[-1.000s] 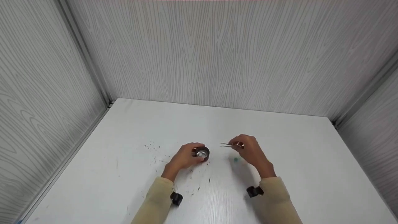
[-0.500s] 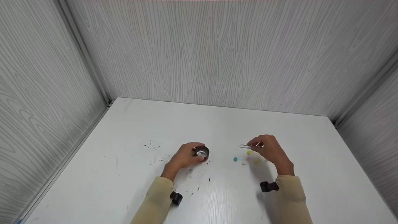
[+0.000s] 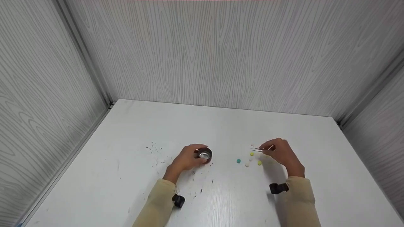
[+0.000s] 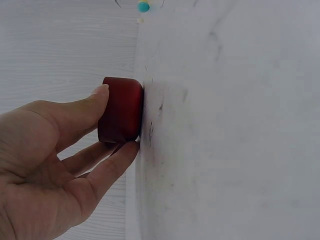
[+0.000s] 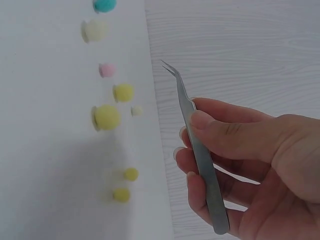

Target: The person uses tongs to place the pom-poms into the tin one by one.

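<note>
My left hand (image 3: 189,157) grips a small round cup (image 3: 205,155) that stands on the table; its outside looks dark red in the left wrist view (image 4: 122,110) and its inside silvery. Between thumb and fingers my right hand (image 3: 281,154) holds metal tweezers (image 5: 200,150) with bent tips, slightly apart and with nothing between them. Under and beside the tweezers lie several small pompoms: a teal pompom (image 3: 238,160), a yellow pompom (image 3: 259,162), a white pompom (image 5: 95,30), a pink pompom (image 5: 107,70) and more yellow ones. The right hand is above the table.
Dark specks (image 3: 154,148) are scattered on the white table (image 3: 157,119) around the left forearm. Wood-grain panels (image 3: 202,56) rise behind and at both sides. A black camera (image 3: 179,200) sits at the left wrist, another black camera (image 3: 278,188) at the right.
My right hand has moved to the right with the tweezers, away from the cup, and the pompoms it covered now show. My left hand and the cup have stayed in place.
</note>
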### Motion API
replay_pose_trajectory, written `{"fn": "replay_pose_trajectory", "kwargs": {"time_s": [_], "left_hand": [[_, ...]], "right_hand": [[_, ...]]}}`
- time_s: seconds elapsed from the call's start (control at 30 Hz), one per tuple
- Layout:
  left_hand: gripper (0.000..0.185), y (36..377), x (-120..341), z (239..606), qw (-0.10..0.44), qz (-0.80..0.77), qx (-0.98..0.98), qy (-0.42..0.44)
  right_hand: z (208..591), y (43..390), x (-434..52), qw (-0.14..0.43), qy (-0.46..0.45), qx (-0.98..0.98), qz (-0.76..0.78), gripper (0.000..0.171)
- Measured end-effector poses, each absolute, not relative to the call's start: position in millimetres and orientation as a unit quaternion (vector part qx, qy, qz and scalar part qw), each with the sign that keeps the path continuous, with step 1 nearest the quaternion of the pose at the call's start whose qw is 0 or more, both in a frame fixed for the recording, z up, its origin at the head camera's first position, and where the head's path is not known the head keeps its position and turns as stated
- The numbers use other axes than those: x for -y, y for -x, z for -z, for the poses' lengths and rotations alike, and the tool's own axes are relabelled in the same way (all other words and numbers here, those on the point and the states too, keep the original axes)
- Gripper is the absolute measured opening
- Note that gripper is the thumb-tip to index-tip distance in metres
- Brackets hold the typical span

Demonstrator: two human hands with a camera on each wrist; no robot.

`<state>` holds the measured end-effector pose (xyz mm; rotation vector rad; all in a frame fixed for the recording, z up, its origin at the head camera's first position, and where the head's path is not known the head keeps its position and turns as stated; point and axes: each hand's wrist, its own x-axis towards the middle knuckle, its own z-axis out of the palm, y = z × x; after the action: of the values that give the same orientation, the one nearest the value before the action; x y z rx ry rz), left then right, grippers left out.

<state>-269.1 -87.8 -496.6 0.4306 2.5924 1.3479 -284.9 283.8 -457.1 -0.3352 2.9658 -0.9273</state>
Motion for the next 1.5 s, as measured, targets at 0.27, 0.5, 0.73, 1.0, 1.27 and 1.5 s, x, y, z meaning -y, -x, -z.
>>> {"fn": "replay_pose_trajectory", "kwargs": {"time_s": [0.27,0.5,0.73,1.0,1.27,1.5], "left_hand": [[0.05,268.7,88.7,496.6,0.085,-0.465,-0.866,-0.162],[0.05,268.9,88.4,496.5,0.083,-0.463,-0.868,-0.161],[0.05,269.5,88.4,497.1,0.085,-0.457,-0.871,-0.155],[0.05,269.8,88.3,497.3,0.08,-0.448,-0.874,-0.167],[0.05,268.8,87.6,494.7,0.084,-0.462,-0.867,-0.168],[0.049,268.2,87.3,493.3,0.085,-0.458,-0.869,-0.167]], "right_hand": [[466.1,287.3,-286.8,0.006,0.096,-0.95,0.298,0.018],[469.8,288.9,-286.5,0.015,0.082,-0.952,0.294,0.018],[473.4,290.2,-287.5,0.029,0.072,-0.953,0.294,0.018],[475.4,289.1,-291.1,0.039,0.06,-0.952,0.297,0.017],[473.9,289.5,-293.2,0.03,0.075,-0.951,0.297,0.018],[467.2,288.0,-287.7,0.011,0.095,-0.951,0.294,0.017]]}}
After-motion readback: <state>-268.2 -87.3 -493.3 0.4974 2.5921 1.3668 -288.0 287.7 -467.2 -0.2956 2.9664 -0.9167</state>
